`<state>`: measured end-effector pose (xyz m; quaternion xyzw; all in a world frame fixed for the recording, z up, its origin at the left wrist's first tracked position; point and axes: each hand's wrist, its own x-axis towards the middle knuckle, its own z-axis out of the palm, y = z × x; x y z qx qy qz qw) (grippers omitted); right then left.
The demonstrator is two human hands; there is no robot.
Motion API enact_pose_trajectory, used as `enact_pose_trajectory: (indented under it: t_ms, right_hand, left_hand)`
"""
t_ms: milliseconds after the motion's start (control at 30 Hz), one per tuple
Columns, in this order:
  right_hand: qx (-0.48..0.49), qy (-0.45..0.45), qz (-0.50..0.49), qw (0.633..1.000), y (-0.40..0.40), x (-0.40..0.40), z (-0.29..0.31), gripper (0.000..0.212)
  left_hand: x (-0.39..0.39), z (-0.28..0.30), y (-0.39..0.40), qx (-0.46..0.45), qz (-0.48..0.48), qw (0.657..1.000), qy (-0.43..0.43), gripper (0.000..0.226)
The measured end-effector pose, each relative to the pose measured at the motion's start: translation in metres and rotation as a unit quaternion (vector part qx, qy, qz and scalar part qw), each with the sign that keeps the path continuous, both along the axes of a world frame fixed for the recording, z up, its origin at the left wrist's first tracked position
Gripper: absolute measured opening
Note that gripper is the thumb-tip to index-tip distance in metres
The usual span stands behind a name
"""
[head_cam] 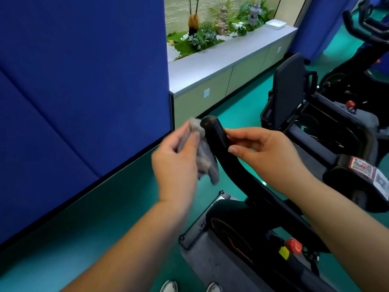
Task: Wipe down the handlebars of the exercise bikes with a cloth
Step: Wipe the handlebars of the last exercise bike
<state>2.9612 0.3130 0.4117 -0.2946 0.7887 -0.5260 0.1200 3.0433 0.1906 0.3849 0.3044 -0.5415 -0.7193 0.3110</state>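
Cloth at the handlebar tip, bike steadied.
Her left hand [174, 157] bunched the grey cloth [202, 152] against the handlebar [214, 133] end; the right hand [263, 152] pinched the grip. I feared the loose, dangling cloth might miss the underside.

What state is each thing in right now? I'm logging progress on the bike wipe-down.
left hand: grips the cloth, blurred
cloth: bunched, pressed against the handlebar's left side
handlebar: rounded end up, held between cloth and right hand
right hand: fingers and thumb pinch the handlebar
console screen: dark, tilted
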Motion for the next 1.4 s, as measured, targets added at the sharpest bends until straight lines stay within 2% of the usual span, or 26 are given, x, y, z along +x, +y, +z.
enact_pose_trajectory:
  t_ms: [100,300,533,633,767,833,900,967,1033,1100,1233,1400]
  right_hand:
    - [-0.002,0.009,0.012,1.0,0.0,-0.001,0.0,0.046]
    - [0.01,0.026,0.031,0.999,0.004,-0.005,-0.001,0.047]
    - [-0.001,0.029,0.064,0.998,0.008,-0.008,-0.004,0.052]
    - [0.006,0.024,0.086,0.996,0.014,-0.011,-0.005,0.056]
    - [0.007,0.082,0.056,0.995,0.029,-0.014,-0.005,0.04]
    - [-0.001,0.153,0.013,0.988,0.04,-0.016,-0.003,0.035]
    - [0.006,0.242,-0.016,0.97,0.05,-0.02,0.001,0.035]
    - [0.032,0.289,-0.031,0.956,0.056,-0.026,0.003,0.045]
    - [0.078,0.301,-0.034,0.95,0.056,-0.033,0.003,0.06]
    - [0.128,0.322,-0.025,0.938,0.052,-0.039,0.001,0.065]
    - [0.137,0.335,-0.013,0.932,0.048,-0.043,-0.007,0.06]
    - [0.142,0.356,-0.01,0.923,0.05,-0.043,-0.012,0.06]
  left_hand:
    - [0.013,-0.012,0.022,0.01,-0.01,0.999,-0.034,0.023]
    - [0.0,-0.006,0.004,-0.008,0.022,1.0,-0.015,0.021]
    - [0.019,-0.021,0.044,-0.005,0.019,0.999,-0.045,0.025]
    - [0.006,-0.01,0.027,-0.016,0.055,0.998,-0.031,0.017]
    - [0.003,-0.014,0.036,-0.007,0.08,0.996,-0.029,0.017]
    - [0.014,-0.022,0.054,-0.006,0.065,0.997,-0.046,0.015]
    - [0.02,-0.025,0.061,-0.019,0.061,0.997,-0.047,0.017]
    - [0.019,-0.022,0.055,-0.038,0.063,0.996,-0.05,0.019]
    - [0.014,-0.016,0.047,-0.055,0.072,0.995,-0.047,0.019]
    - [0.012,-0.017,0.049,-0.057,0.075,0.995,-0.033,0.02]
    - [0.023,-0.027,0.07,-0.025,0.045,0.998,-0.039,0.023]
    - [0.018,-0.011,0.041,-0.064,0.07,0.995,-0.02,0.022]
